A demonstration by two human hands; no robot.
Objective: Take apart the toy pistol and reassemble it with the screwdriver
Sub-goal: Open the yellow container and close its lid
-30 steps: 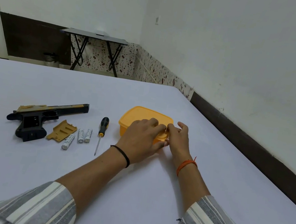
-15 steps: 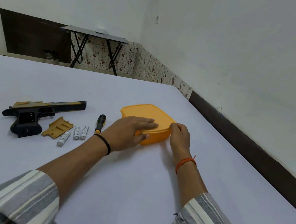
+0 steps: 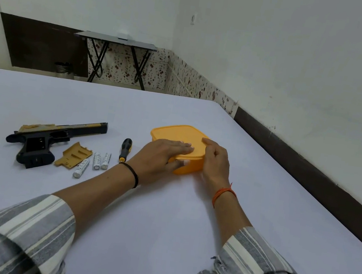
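Observation:
A black and gold toy pistol lies on its side at the left of the white table, its battery bay uncovered. Beside it lie a gold battery cover and three white batteries. A black and yellow screwdriver lies right of them, its shaft hidden behind my left wrist. My left hand presses flat on the lid of an orange plastic box, thumb against its front wall. My right hand grips the box's right corner.
The white table ends at a dark edge on the right, close to the wall. A folding side table stands far back by the wall, with a small bin on the floor next to it.
My left hand has slid from the box's right corner to lie flat over the lid. The right hand stays at the right corner. The box turned slightly.

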